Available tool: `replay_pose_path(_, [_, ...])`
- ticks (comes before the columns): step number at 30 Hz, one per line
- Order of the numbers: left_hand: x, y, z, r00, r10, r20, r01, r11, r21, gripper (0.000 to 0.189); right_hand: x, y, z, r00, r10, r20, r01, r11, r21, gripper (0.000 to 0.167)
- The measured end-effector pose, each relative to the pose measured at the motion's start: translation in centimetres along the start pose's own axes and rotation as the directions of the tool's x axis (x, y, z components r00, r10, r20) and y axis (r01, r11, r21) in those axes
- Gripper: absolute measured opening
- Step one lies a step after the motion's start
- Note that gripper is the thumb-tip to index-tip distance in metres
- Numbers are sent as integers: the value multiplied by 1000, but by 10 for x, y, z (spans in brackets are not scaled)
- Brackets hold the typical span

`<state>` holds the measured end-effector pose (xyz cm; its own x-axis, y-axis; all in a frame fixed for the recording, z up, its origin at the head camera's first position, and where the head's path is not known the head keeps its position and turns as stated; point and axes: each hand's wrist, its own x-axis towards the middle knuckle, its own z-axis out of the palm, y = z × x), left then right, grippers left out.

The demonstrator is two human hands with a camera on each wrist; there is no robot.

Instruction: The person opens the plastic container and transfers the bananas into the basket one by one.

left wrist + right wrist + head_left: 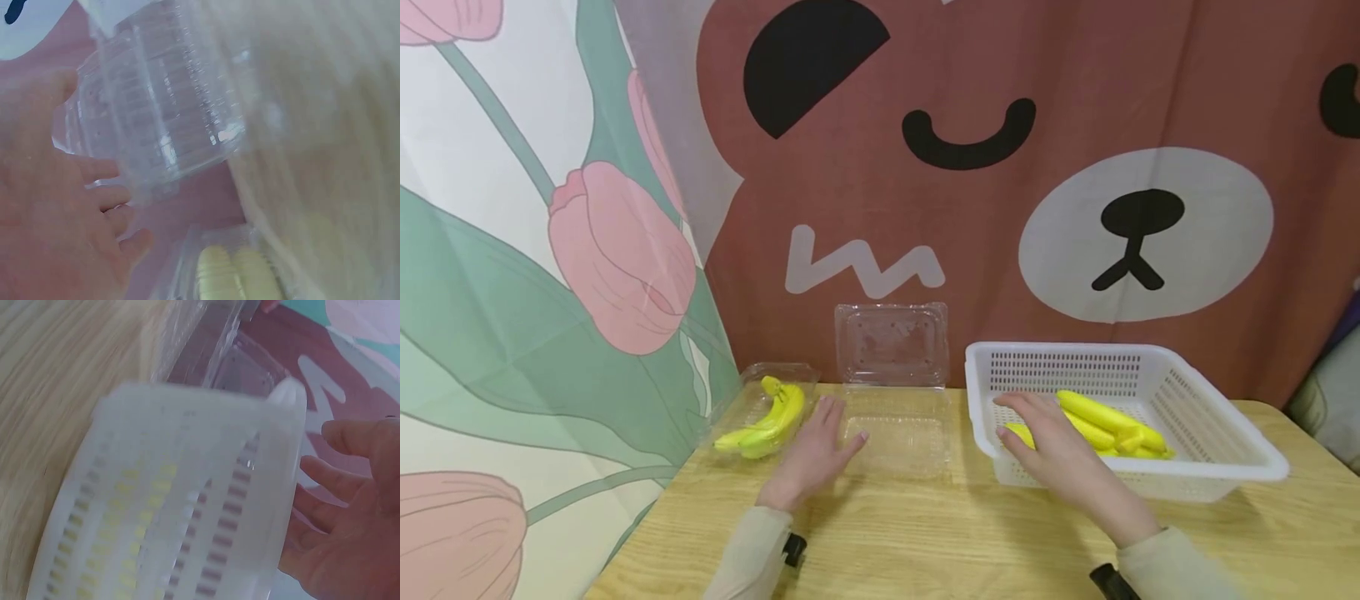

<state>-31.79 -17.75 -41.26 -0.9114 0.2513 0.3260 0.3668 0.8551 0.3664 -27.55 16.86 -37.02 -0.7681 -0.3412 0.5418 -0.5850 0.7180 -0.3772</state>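
A clear plastic clamshell box [891, 337] stands in the middle of the table with its lid raised. My left hand [815, 454] is spread at that box's left side, fingers relaxed and nothing in them. To its left, a bunch of bananas [771, 423] lies in a second clear box [808, 372]. On the right stands a white plastic basket [1213, 407] with several yellow bananas [1108, 417] inside. My right hand [1052, 442] hovers over the basket's near left rim, fingers loosely bent and holding nothing. In the right wrist view the basket's slotted wall [206, 419] lies beside that hand.
The wooden table [925, 533] runs up to a hanging cloth [850, 192] with a bear print. A tulip-print cloth [497, 317] hangs along the left side. The basket's raised walls surround the loose bananas.
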Motion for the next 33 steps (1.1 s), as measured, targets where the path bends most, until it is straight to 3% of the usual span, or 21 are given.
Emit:
replay_pose_path(3, [2,-2,-7,998,18,-59,-19,1000,-10,77,5,-9,9,1000,-10,-2,10,1000,11,38])
replay_pose_path(7, [4,-7,-16,996,11,-85,-13,999,-31,74,12,-23,21,999,-37,-4,37,999,17,38])
replay_pose_path(13, [5,-22,-31,994,-66,-82,64,998,-25,74,22,-44,42,998,-53,46,51,997,54,40])
replay_pose_path(23, [-2,-60,-53,976,-170,-138,162,985,-66,71,42,-76,80,993,-25,112,5,984,177,42])
replay_pose_path(26, [-3,-72,-59,964,-190,-184,185,982,-41,66,49,-86,92,990,-32,134,-1,970,242,42])
replay_pose_path(30, [-6,-85,-66,937,-246,-249,259,966,21,62,59,-100,109,983,-28,179,-36,939,342,42])
replay_pose_path(33, [-10,-92,-70,917,-309,-253,321,947,10,63,65,-114,117,976,-11,219,-79,914,399,43])
